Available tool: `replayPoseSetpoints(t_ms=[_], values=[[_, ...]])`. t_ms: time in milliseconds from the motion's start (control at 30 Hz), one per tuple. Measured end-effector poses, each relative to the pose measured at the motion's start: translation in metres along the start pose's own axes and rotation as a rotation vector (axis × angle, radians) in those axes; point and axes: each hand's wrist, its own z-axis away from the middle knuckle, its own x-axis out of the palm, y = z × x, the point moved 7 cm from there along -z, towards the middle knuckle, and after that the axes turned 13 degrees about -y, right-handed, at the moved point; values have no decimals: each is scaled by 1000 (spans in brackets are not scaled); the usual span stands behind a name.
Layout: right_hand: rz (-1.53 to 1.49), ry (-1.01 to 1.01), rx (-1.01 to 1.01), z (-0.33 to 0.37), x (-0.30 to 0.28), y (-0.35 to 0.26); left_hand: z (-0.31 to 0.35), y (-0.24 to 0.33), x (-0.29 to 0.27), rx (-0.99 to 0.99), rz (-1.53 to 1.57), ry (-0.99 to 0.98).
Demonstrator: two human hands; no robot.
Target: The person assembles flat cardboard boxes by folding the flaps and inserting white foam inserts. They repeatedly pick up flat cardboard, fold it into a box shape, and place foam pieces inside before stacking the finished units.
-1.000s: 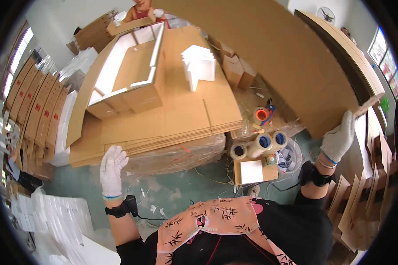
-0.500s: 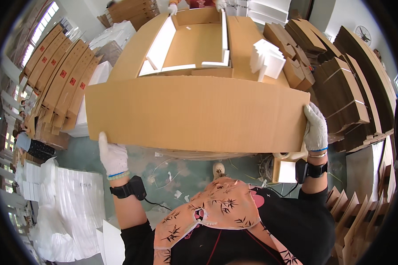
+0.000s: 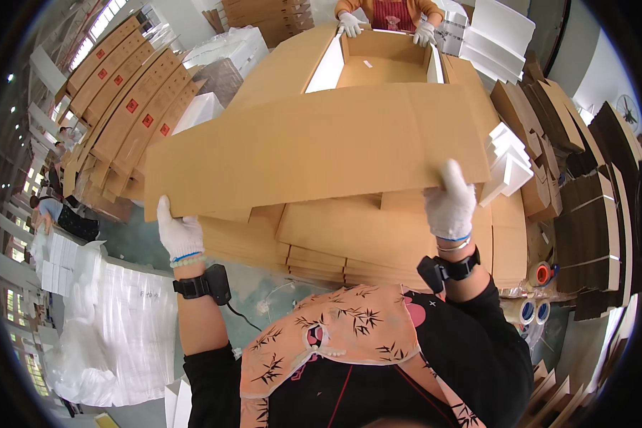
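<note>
A long brown cardboard sheet [image 3: 314, 150] is held in front of me, tilted, above a stack of flat cardboard [image 3: 392, 235]. My left hand [image 3: 180, 232], in a white glove, grips its lower left corner with the thumb on top. The white-gloved right hand [image 3: 451, 203] closes on the lower edge towards the right end, thumb also on top; the fingers of both hands are partly hidden under the sheet. Behind it stands an open cardboard box [image 3: 385, 71] lined with white foam strips [image 3: 326, 65]. The sheet hides the box's near end.
Across the box, a co-worker's gloved hands [image 3: 351, 25] rest on its far edge. White foam pieces [image 3: 508, 162] lie at the right, near tape rolls [image 3: 526, 312]. Cardboard stacks rise on the left [image 3: 132, 107] and right [image 3: 585, 221]. Plastic-wrapped white foam [image 3: 132, 321] stands at lower left.
My right hand has moved from the sheet's right end to its lower edge, nearer the middle. The sheet is now over the cardboard stack, covering the box's near end.
</note>
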Motion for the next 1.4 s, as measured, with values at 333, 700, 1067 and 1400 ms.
replayPoseSetpoints(t_ms=[333,700,1067,1400], values=[[1388,253,93,-89,3,-14,-141,-45,108,-65,-459,-447],[1822,-175,720,-109,-104,-33,-174,-200,239,-101,-1266,-1303],[1840,-857,539,-99,-92,68,-114,-267,188,-30,-2257,-1556],[1867,-1215,215,-93,-130,89,-20,-119,76,319,-1795,-790]])
